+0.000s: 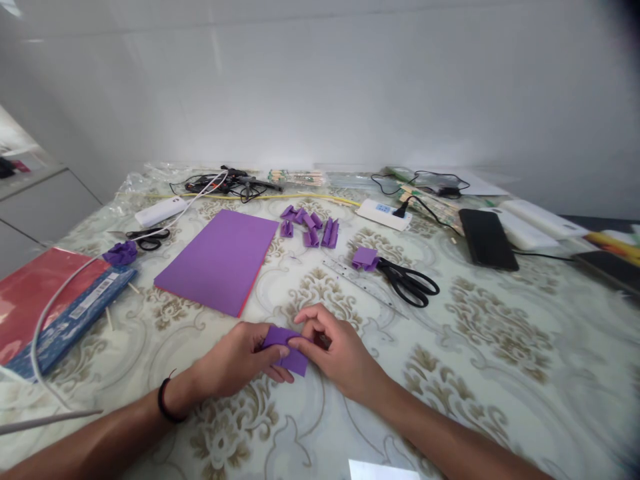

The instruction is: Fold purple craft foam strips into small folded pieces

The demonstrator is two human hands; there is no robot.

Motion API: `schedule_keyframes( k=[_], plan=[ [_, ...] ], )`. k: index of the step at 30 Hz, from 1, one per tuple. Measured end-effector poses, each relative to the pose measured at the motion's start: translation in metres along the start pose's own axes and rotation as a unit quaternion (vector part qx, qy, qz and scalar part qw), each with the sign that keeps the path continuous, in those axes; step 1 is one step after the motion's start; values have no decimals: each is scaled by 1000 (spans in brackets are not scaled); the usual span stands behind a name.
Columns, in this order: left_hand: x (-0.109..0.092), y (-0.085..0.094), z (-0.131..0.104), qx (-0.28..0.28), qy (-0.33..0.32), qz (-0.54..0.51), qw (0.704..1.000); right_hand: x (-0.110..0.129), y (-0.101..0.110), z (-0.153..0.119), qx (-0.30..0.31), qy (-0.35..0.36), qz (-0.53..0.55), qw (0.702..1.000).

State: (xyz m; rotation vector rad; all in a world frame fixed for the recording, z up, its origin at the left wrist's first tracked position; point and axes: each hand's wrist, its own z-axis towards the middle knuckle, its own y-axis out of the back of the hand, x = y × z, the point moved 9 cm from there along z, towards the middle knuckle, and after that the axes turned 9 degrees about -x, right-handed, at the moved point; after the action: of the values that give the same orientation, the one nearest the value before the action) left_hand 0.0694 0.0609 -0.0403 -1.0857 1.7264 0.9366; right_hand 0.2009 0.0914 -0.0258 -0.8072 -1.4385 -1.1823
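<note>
Paper (297, 362) sits between my left hand (243, 357) and right hand (340, 350), both pinched closed on it, likely for steadiness; from it, folded pieces (311, 238) at twelve o'clock and scissors (399, 275) at two lie apart, presumably leaving me room.

Just in front of the purple sheets (220, 257), the left hand (235, 357) and right hand (337, 350) hide parts of the held paper (296, 363) from me. Left of the sheets, the picture's edge crops the red packet (43, 283); I can't read the white label (91, 302). Right of them, a folded piece (365, 257) hides the blades of the black scissors (400, 275).
</note>
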Motion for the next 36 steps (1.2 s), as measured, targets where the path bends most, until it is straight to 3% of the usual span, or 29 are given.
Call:
schedule_keyframes(
  k=[12,19,36],
  plan=[
    [-1,1,0,-4,-6,37,999,1,-1,1,13,7,-30,999],
    [-12,3,-1,-12,-32,-17,999,3,2,1,6,6,-11,1000],
    [-10,1,0,-16,-21,-48,998,1,3,2,-6,1,2,1000]
  ],
)
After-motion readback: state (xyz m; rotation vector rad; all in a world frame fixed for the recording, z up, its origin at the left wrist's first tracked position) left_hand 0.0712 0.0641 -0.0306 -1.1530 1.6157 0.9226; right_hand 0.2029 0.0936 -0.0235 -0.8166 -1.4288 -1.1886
